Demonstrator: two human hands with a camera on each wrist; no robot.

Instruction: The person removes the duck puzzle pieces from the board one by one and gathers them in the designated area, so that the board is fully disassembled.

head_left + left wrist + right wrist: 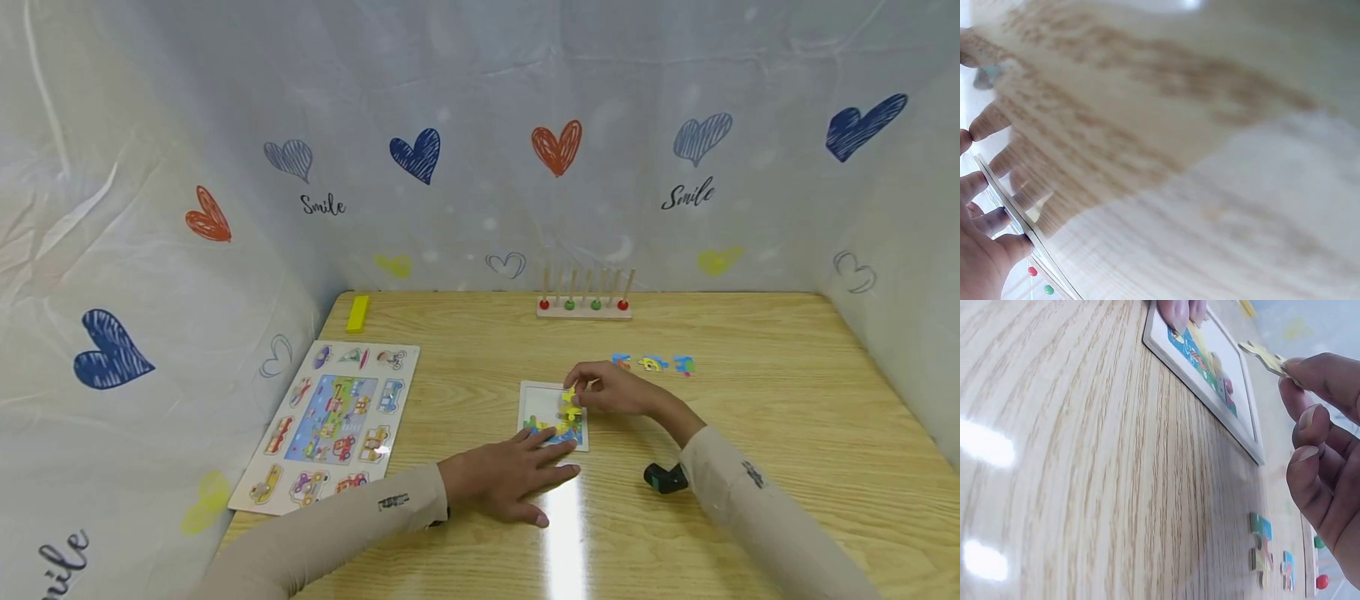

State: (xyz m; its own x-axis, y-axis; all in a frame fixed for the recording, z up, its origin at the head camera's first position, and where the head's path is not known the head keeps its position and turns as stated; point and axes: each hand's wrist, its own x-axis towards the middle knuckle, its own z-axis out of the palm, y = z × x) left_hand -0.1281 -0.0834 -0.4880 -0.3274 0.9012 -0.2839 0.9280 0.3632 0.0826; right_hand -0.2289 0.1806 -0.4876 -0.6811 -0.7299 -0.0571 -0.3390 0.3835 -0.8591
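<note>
Wood-grain table (750,517) below us, our right hand (611,389) pinches a yellow piece (1265,358) near the puzzle tray (522,408); our left hand (510,481), fingers (555,476) spread, reaches over its near edge. Tilted insertion could dislodge fitted pieces (1196,357).

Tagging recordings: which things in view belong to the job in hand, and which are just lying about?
Job:
rectangular white puzzle tray
yellow jigsaw piece in the right hand
probably three loose multicoloured jigsaw pieces

Apparently lying about:
large white board with vehicle pictures
wooden peg rack with red and green beads
flat yellow rectangular block
</note>
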